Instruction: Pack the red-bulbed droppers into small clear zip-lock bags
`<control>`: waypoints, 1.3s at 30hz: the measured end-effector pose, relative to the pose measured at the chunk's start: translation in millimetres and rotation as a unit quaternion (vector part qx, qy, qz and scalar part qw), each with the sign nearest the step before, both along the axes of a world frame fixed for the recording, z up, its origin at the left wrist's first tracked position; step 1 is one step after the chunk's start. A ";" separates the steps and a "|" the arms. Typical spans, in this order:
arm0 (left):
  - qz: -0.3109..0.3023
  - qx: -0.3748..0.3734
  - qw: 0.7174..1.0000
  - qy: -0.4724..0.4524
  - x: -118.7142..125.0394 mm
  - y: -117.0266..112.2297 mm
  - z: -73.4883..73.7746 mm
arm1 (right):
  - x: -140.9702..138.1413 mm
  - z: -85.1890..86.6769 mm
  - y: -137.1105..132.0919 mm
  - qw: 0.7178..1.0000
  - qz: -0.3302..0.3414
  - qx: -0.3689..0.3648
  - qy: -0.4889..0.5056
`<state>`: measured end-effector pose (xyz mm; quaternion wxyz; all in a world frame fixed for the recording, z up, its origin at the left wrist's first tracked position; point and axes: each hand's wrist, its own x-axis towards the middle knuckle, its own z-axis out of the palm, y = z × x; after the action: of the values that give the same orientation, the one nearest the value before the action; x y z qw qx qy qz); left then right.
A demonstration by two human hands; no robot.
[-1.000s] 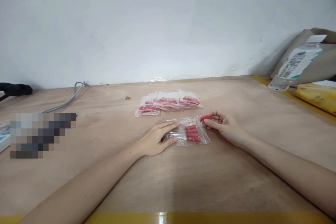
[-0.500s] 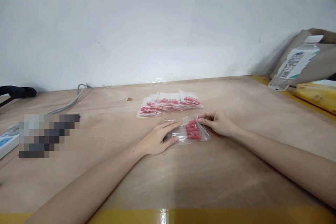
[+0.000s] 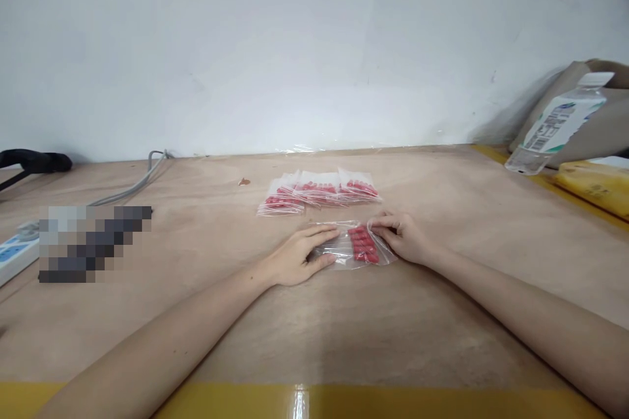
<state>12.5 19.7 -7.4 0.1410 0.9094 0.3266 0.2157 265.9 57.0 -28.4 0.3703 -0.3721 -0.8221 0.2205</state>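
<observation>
A clear plastic bag lies flat on the wooden tabletop, with several small red pieces lined up in a row inside; their exact kind is hard to make out. My left hand rests on the bag's left end, thumb and fingers spread apart. At the upper right corner of the bag, my right hand pinches the film between thumb and fingers. Just beyond, a spread of filled clear bags with similar red pieces lies overlapping.
To the right stands a tilted plastic bottle against a grey-brown bag, near a yellow package. A power strip with a grey cable lies at left, beside a pixelated patch. A white wall bounds the back.
The red pieces now sit more evenly lined up in the bag, and its right side lies flatter. My right hand still pinches the corner; my left hand has hardly moved.
</observation>
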 end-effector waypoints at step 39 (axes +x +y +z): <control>0.119 0.128 0.984 -0.044 -15.2 45.9 -2.0 | -19.4 -0.5 19.0 0.956 0.074 0.257 -0.120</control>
<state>-2.7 65.6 -9.4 0.0109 0.8641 0.3959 0.3105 246.5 76.1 -28.9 0.3344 -0.2266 -0.9146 -0.0180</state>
